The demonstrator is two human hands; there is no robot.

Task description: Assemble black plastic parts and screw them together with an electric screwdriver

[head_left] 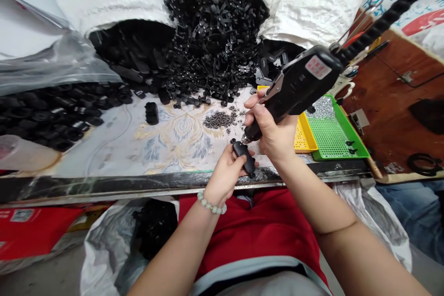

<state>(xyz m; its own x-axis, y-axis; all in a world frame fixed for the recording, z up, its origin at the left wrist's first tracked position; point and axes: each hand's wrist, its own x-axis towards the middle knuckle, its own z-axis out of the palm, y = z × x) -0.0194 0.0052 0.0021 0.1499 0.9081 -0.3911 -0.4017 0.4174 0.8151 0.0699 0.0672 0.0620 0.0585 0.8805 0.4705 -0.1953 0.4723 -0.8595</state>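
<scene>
- Pinching a black plastic piece (243, 157) in my left hand (225, 173), fingers curled tight around it, just above the front edge of the worktop (166, 148)
- My right hand (274, 132) is clenched round a black power driver (298, 85), tip right beside the piece
- Honestly, if my grip slips, that tip could skid and jab my left fingers
- Metal studs (219, 119) lie loose mid-worktop, so one bumped elbow could scatter them
</scene>
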